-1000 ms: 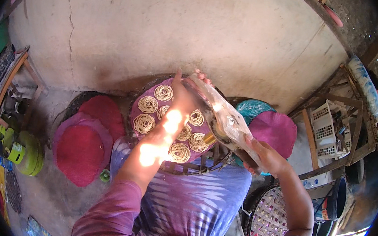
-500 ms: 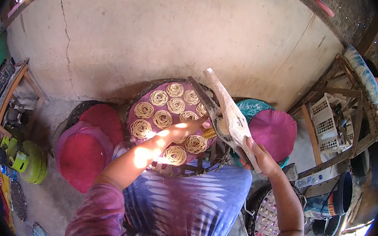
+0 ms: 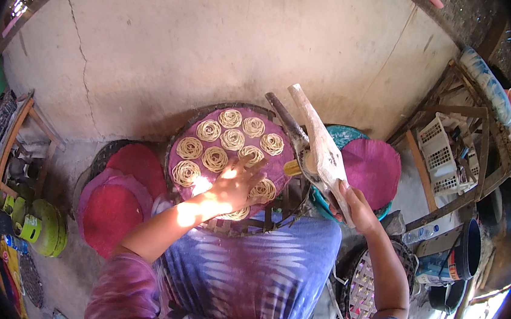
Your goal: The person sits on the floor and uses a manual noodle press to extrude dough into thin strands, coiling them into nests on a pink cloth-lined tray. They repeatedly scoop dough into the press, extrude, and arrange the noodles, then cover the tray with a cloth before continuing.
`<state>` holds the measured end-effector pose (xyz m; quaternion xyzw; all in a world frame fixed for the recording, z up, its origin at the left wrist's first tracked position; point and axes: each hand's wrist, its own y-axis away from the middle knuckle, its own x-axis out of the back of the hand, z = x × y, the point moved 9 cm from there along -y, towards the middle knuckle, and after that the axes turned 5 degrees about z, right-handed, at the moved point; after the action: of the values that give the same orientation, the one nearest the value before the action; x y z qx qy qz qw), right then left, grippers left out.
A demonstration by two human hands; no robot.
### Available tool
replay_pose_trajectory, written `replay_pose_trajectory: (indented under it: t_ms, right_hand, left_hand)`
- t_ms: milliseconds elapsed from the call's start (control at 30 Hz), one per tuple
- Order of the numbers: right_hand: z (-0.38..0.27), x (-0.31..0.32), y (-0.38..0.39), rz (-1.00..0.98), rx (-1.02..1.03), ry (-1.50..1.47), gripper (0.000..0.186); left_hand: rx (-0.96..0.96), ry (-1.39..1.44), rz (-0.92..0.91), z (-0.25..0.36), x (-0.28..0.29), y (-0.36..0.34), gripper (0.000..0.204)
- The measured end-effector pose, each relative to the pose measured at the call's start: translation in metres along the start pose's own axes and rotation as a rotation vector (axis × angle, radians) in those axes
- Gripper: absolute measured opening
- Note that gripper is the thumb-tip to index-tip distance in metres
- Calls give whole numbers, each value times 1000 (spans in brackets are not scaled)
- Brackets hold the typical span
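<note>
My right hand [image 3: 355,209] is closed around the lower ends of the two handles of a wooden lever press [image 3: 323,150]. The press leans over the right side of a round tray, and its brass-coloured cylinder [image 3: 292,167] points left. Pinkish-purple cloth [image 3: 277,169] lines the tray, with several pale coiled noodle nests [image 3: 231,140] laid on it. Above the near part of the tray, my left hand [image 3: 235,185] has its fingers spread and holds nothing. It partly hides the nests beneath, and I cannot tell whether it touches them.
Red and purple round cloths [image 3: 114,214] lie at left, near a green gas cylinder [image 3: 49,226]. To the right are a teal basin [image 3: 346,133] under a magenta cloth [image 3: 371,169], a woven basket [image 3: 371,291], a dark bucket [image 3: 469,248] and a wooden rack [image 3: 481,155]. A cracked wall [image 3: 235,42] stands behind.
My left hand has drawn back from the press cylinder toward the left and near side, its fingers now spread over the nests. The press has shifted slightly right, uncovering a nest at the tray's right.
</note>
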<state>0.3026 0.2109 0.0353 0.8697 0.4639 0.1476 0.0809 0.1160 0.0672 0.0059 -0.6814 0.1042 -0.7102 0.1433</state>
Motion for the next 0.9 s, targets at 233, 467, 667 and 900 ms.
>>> replay_pose_trajectory:
  t_ms: [233, 467, 667, 900]
  right_hand:
    - [-39, -8, 21, -30, 139, 50, 66]
    - [-63, -25, 8, -195, -125, -67, 72]
    - [-35, -9, -60, -144, -257, 361, 77]
    - [-41, -23, -67, -85, -235, 426, 73]
  left_hand:
    - [253, 1207, 383, -50, 90, -43, 78]
    - [-318, 2615, 249, -69, 108, -152, 76]
    - [-32, 2819, 617, -106, -25, -170, 43]
    - [-210, 2786, 605, -138, -21, -163, 40]
